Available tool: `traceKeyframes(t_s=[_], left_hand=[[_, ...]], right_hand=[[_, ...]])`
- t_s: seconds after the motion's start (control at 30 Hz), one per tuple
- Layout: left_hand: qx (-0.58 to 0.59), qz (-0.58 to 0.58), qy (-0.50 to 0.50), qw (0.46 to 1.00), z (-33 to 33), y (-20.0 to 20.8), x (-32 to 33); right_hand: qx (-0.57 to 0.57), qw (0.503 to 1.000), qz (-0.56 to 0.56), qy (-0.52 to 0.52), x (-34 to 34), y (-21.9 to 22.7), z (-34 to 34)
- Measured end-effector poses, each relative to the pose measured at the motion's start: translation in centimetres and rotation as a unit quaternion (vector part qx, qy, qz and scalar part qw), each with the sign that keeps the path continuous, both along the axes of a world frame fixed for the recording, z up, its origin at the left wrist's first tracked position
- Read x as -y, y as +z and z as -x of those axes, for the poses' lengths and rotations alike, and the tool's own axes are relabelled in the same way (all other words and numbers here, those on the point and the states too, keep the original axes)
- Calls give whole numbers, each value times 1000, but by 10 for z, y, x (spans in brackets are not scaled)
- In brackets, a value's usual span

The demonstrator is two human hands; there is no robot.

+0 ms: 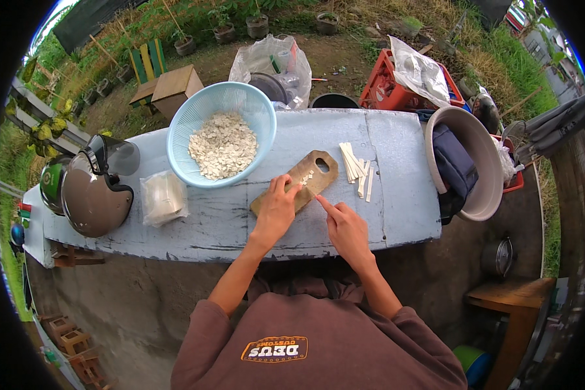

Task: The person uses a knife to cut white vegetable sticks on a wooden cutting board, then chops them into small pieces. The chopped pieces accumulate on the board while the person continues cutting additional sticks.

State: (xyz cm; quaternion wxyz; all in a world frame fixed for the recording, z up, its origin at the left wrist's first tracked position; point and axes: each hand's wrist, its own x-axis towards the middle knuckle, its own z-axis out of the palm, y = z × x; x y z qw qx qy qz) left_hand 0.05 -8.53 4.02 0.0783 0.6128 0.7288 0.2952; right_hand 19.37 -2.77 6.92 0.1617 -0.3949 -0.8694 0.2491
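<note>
A wooden cutting board [320,164] with a hole at its far end lies aslant on the table in front of me. My left hand [276,209] rests on it with curled fingers, closed over a white strip that is mostly hidden. Small cut white pieces [307,176] lie just beyond those fingertips. My right hand [346,233] is closed around a small knife [314,194], its index finger stretched along the tool; most of the knife is hidden. Uncut white strips [352,162] lie right of the board. A light-blue basket [264,123] at far left holds many cut pieces [222,146].
A clear plastic bag [164,198] and a brown helmet [97,195] occupy the table's left side. A large beige basin [486,162] with dark cloth stands tilted at the right end. Beyond the far edge are a red crate [382,81] and a plastic sack [299,71].
</note>
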Motion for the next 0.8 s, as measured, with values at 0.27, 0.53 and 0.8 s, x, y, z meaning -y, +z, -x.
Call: traceKeyframes(t_s=[0.27,0.53,0.8], left_hand=[[-31,4,-4,1000,0,-2,2],[-13,-13,9,1000,0,-4,6],[-18,-6,12,1000,-1,-1,6]], right_hand=[[-13,1000,7,16,-6,-4,24],[14,1000,-4,10,1,2,0],[-24,999,6,24,-2,-5,24]])
